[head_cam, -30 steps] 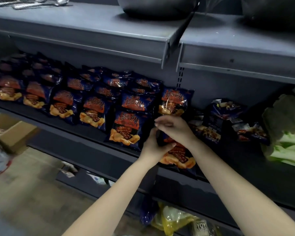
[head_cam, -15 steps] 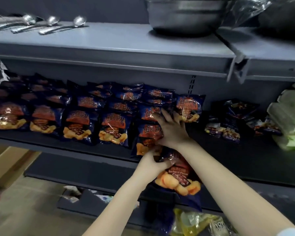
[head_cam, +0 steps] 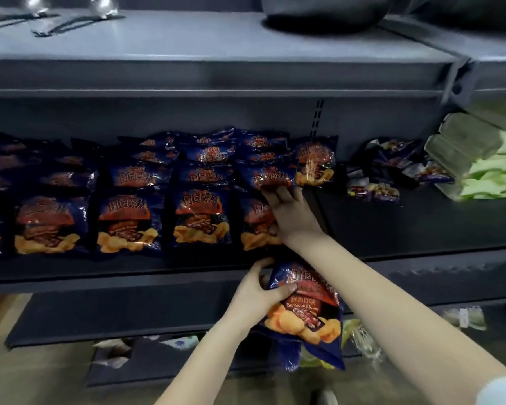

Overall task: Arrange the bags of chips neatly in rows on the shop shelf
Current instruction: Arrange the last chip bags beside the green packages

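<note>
Below shelf point(head_cam: 100, 276) edge, L hand point(head_cam: 257, 290) grips loose bag point(head_cam: 307, 311); R hand point(head_cam: 292, 211) flat on row bag point(head_cam: 266, 176); open shelf rightward.

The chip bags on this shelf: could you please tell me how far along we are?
Done: rows of chip bags fill the left of the shelf. In hand: the left hand grips a barbecue bag below the shelf while the right hand rests on the rightmost column. Left: placing it and squaring the lone bag.

left hand point(head_cam: 263, 293) gripping a barbecue chip bag point(head_cam: 307, 311), right hand point(head_cam: 292, 211) touching chip bags point(head_cam: 135, 220) rowed on shelf point(head_cam: 421, 223)
</note>
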`<state>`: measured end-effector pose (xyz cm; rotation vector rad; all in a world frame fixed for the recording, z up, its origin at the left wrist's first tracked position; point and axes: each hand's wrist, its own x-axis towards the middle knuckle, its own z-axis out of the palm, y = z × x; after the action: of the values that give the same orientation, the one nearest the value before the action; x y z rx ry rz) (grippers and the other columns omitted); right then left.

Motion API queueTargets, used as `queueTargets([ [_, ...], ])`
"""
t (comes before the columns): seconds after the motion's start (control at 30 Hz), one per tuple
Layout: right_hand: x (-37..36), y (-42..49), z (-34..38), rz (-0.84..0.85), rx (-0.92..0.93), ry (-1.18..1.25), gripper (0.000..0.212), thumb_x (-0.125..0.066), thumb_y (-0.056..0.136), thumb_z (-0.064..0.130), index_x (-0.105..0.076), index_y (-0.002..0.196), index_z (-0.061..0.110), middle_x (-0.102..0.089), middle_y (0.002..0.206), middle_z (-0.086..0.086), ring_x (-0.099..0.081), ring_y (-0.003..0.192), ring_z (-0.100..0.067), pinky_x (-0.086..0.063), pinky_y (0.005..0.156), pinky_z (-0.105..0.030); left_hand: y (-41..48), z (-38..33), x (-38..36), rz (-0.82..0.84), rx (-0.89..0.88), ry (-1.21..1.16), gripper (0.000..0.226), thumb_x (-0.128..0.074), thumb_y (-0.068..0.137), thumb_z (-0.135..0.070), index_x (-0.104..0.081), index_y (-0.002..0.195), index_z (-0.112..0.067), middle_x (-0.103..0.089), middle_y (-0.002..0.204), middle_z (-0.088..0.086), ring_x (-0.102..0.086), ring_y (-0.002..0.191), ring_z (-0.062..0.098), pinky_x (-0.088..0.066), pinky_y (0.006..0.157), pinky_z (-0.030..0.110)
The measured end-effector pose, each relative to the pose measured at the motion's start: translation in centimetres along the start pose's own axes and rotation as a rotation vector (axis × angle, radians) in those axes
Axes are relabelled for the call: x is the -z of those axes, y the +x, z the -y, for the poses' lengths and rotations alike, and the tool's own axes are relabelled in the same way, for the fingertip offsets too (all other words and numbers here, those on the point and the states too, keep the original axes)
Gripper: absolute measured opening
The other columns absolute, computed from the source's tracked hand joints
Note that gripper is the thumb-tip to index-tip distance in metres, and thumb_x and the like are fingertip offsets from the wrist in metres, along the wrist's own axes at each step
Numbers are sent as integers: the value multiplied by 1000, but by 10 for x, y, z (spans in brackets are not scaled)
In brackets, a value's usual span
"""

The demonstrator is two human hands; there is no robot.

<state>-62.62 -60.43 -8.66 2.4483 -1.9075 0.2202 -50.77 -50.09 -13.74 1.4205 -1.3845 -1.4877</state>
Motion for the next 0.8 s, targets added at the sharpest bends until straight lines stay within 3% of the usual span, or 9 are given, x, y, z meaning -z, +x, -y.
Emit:
queueTargets([
  [0.1, -5, 2, 8, -51, -59, -81, 77, -66, 82, 14, -21, 145, 19, -20, 147, -12, -11, 138, -40, -10, 117, -50, 0, 2, 7, 13, -2, -26, 63, -77, 75, -24, -42, 128, -29, -60, 104, -14, -59, 94, -3, -50, 75, 13],
  [0.23, 0, 19, 6, 77, -130, -38, 85, -67, 82, 13, -12, 145, 23, 9, 157, -7, 14, 142, -41, -6, 112, -65, -1, 6, 19, 1, 4, -32, 65, -77, 75, -26, -41, 129, -30, -59, 104, -15, -58, 94, -2, -50, 73, 12],
  [0.37, -2, 26, 13, 163, -194, -32, 87, -61, 83, 5, -4, 147, 21, 2, 156, -16, 15, 140, -47, -8, 108, -69, -2, 16, 27, -13, 20, -30, 68, -77, 74, -28, -40, 132, -28, -57, 111, -12, -57, 97, 0, -49, 72, 11],
  [0.47, -5, 29, 16, 190, -225, -34, 95, -60, 83, 4, 7, 149, 20, 8, 156, -19, 18, 138, -48, -9, 107, -70, -2, 21, 30, -23, 32, -35, 72, -77, 74, -30, -39, 134, -28, -55, 121, -6, -56, 101, 3, -50, 75, 14],
  [0.6, -7, 31, 8, 207, -191, 42, 99, -57, 86, 6, 18, 147, 23, 14, 156, -17, 23, 137, -46, -5, 110, -66, -1, 18, 27, -32, 40, -47, 66, -76, 75, -30, -39, 129, -32, -55, 115, -10, -56, 97, 0, -50, 75, 15],
  [0.8, -20, 8, -18, 13, -29, 228, 99, -62, 87, 19, 16, 148, 24, 14, 158, -5, 24, 142, -26, 3, 115, -55, 5, 3, 9, -36, 40, -133, 63, -76, 76, -20, -42, 128, -29, -60, 113, -3, -60, 100, 5, -52, 80, 19],
])
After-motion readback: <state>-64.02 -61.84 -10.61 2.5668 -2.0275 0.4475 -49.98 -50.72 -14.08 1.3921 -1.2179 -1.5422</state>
